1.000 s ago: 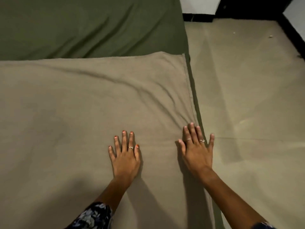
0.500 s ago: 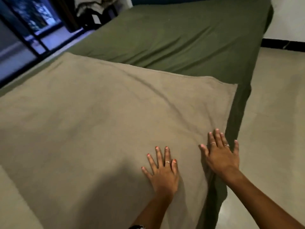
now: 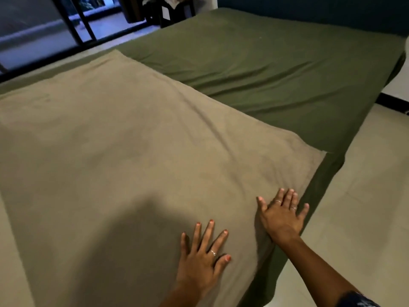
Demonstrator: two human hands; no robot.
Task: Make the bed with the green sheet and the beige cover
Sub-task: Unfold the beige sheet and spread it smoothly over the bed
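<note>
The beige cover [image 3: 124, 151] lies spread flat over the near half of the bed. The green sheet [image 3: 265, 69] covers the mattress and shows bare on the far half and down the right side. My left hand [image 3: 202, 260] rests flat on the cover near its front right part, fingers straight and spread. My right hand [image 3: 282, 214] presses flat on the cover's right edge, fingers straight, little finger out over the green side of the bed.
Pale tiled floor [image 3: 358, 207] runs along the bed's right side. A dark-framed glass door [image 3: 73, 25] stands at the far left, with dark furniture [image 3: 163, 9] beyond the bed. A dark wall [image 3: 332, 12] sits behind the bed's far end.
My view has swung left and up, bringing the far end of the bed and the glass door into sight. Both hands stay flat on the cover; the left fingers are spread wider.
</note>
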